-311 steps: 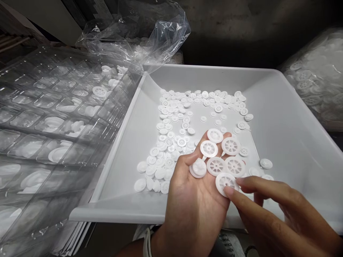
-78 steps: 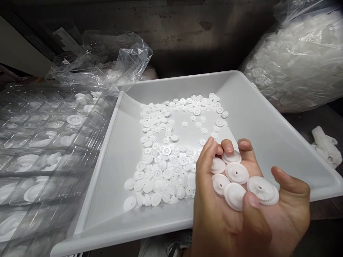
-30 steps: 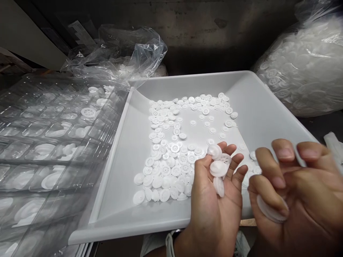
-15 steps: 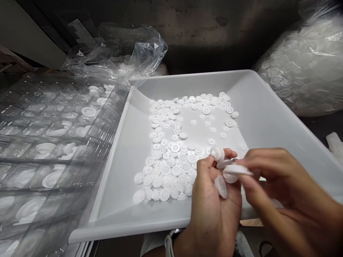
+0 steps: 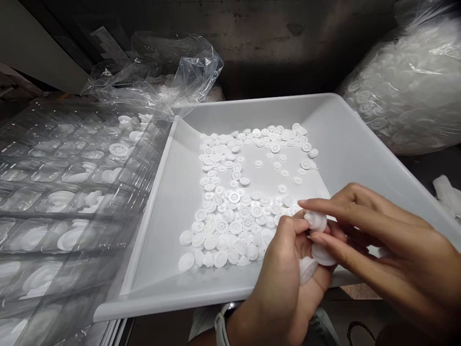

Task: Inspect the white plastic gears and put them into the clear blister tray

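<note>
Over the front right of a light grey tray (image 5: 259,293), my two hands meet. My left hand (image 5: 284,283) is curled palm up around a few white plastic discs (image 5: 308,270), with its thumb and fingertips at a small white ribbed disc (image 5: 317,221). My right hand (image 5: 392,254) pinches that ribbed disc between thumb and fingers. Another white disc sits below the right fingertips, partly covered. Many loose white plastic discs, some spoked like wheels, lie across the tray floor, densest at the left and front.
Clear blister trays (image 5: 57,197) with white parts in some pockets stand at the left. An opened clear plastic bag (image 5: 198,72) lies behind the grey tray's left corner. A big clear bag of white discs (image 5: 410,96) is at the back right.
My right hand has brought its fingers onto the ribbed disc at the left fingertips. The blurred flat disc it held before now appears lower, near the left palm. Both hands shifted slightly right.
</note>
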Available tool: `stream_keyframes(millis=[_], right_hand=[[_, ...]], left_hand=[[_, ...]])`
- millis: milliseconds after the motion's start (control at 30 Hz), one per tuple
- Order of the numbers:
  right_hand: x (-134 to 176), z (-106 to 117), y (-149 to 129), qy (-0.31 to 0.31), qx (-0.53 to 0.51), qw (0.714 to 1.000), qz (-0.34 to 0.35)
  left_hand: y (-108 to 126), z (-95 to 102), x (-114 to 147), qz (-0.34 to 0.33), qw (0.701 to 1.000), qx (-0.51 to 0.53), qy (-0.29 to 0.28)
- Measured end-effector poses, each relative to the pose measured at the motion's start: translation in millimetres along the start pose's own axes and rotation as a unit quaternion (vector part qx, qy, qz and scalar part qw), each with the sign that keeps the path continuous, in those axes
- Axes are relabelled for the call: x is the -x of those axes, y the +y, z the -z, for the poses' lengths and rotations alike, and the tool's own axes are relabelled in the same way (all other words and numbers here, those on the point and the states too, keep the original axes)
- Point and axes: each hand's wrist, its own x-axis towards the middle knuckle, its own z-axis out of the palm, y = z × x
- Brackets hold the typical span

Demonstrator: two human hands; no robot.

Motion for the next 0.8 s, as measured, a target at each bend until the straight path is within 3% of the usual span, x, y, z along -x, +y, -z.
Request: stream_keyframes(millis=[100, 233, 433, 600, 700, 800], right_hand=[[-8, 10, 7, -0.015, 0.01, 1.0, 0.006], [-15, 9, 9, 0.026, 0.034, 0.999, 0.023], [-20, 0, 7, 0.07, 0.103, 0.992, 0.002], [-3, 8, 12, 0.068, 0.119, 0.99, 0.027], [7, 12, 13, 0.044, 0.136, 0.989, 0.034], [9, 12, 12, 0.018, 0.151, 0.986, 0.064]], left_hand=[[0, 0.8, 0, -0.007, 1.0, -0.009, -0.003], [-1, 1.1, -2, -0.043, 0.999, -0.024, -0.014], [-4, 0.5, -5, -0.06, 0.994, -0.03, -0.084], [-1, 0.8, -3, -0.033, 0.999, 0.012, -0.036], [2, 0.6, -2, -0.022, 0.999, 0.04, 0.014], [4, -0.2, -2, -0.017, 0.998, 0.051, 0.025]])
